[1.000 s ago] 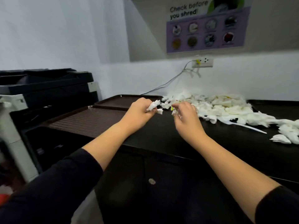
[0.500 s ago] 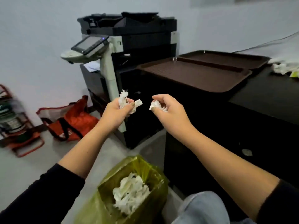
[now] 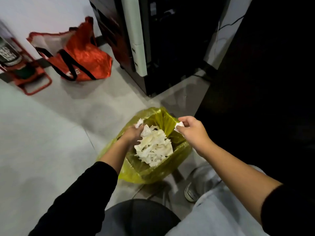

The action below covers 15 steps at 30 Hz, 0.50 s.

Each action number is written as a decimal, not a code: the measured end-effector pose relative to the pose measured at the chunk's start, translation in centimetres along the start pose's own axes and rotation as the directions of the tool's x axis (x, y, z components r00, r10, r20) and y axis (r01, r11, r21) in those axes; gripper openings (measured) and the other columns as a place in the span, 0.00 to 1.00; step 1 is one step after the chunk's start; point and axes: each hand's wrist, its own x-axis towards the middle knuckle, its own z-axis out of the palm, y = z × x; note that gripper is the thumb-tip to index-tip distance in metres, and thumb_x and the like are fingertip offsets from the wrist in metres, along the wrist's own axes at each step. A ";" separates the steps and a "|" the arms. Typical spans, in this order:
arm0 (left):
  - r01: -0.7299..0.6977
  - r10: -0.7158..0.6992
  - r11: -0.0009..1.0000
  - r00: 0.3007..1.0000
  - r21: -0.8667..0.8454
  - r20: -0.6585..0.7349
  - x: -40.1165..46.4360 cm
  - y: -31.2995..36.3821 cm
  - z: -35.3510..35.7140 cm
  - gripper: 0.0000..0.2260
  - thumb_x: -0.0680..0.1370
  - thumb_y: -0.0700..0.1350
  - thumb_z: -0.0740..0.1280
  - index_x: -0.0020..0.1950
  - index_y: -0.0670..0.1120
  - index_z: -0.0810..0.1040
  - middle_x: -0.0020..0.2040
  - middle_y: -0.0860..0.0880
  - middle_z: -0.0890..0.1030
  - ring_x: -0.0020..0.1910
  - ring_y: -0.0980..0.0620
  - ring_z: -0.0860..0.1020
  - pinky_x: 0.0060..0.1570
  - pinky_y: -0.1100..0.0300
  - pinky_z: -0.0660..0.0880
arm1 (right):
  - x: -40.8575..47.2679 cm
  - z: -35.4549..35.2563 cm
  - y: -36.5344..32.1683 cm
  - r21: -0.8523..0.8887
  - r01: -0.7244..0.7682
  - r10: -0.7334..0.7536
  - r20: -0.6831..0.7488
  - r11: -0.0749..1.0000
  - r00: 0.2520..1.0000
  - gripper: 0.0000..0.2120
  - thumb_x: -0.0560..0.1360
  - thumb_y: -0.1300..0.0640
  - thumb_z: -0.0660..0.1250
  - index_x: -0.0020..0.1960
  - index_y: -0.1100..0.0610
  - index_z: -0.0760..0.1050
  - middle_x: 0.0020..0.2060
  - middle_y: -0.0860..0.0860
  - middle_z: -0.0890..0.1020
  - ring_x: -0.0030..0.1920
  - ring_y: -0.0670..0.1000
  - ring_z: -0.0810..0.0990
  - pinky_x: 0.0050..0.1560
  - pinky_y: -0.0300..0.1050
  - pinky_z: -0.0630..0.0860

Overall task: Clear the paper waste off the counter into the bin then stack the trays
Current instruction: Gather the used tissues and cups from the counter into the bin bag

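1. While both hands hang over the bin, the grey floor (image 3: 42,133) takes up most of the view, running from the white wall at top left to the person's legs at the bottom.
2. Black and white, the copier (image 3: 144,40) stands on the floor at top centre; the dark bench (image 3: 264,82) front fills the right side, and its top is out of view.
3. An orange bag (image 3: 81,55) with black straps sits against the wall left of the copier, with a red stand (image 3: 29,77) just beside it at the far left.
4. The bin (image 3: 153,174), lined with a yellow-green liner, stands on the floor near the bench front, just ahead of a grey shoe (image 3: 196,189).
5. Inside the bin lies a heap (image 3: 153,147) of crumpled white paper, filling much of the opening.
6. The left hand (image 3: 132,133) reaches over the bin's left rim, fingers curled round a white scrap (image 3: 139,123) that pokes out past the fingertips, touching the heap's edge.
7. The right hand (image 3: 192,129) is above the bin's right rim, thumb and fingers pinching a small wad (image 3: 179,125) just over the liner's edge.
8. Both sleeves are black and pushed up the forearms.
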 end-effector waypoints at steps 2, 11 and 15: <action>0.021 -0.019 0.998 0.999 0.055 -0.032 3.1 -2.8 -0.6 0.36 0.68 0.69 0.63 0.64 0.43 0.70 0.61 0.46 0.76 0.57 0.44 0.76 0.57 0.49 0.75 | 0.7 0.2 1.5 0.071 -0.103 0.105 -0.021 0.992 0.994 0.14 0.74 0.61 0.67 0.60 0.58 0.74 0.45 0.48 0.76 0.51 0.49 0.76 0.52 0.42 0.73; -0.053 0.054 0.998 0.996 0.016 -0.070 2.4 -3.3 0.6 0.28 0.80 0.49 0.62 0.77 0.48 0.54 0.74 0.47 0.64 0.70 0.50 0.66 0.62 0.62 0.63 | 4.3 2.8 5.5 0.312 -0.395 0.426 -0.033 0.864 0.904 0.15 0.73 0.63 0.68 0.59 0.57 0.74 0.55 0.57 0.79 0.55 0.56 0.78 0.60 0.54 0.75; -0.009 0.002 0.999 0.990 -0.049 -0.138 1.8 -4.0 0.5 0.27 0.80 0.41 0.63 0.76 0.45 0.56 0.66 0.51 0.70 0.57 0.55 0.73 0.43 0.73 0.73 | 4.6 4.9 4.1 0.336 -0.465 0.442 0.147 0.819 0.885 0.27 0.75 0.46 0.66 0.70 0.55 0.65 0.65 0.55 0.74 0.63 0.57 0.74 0.64 0.57 0.71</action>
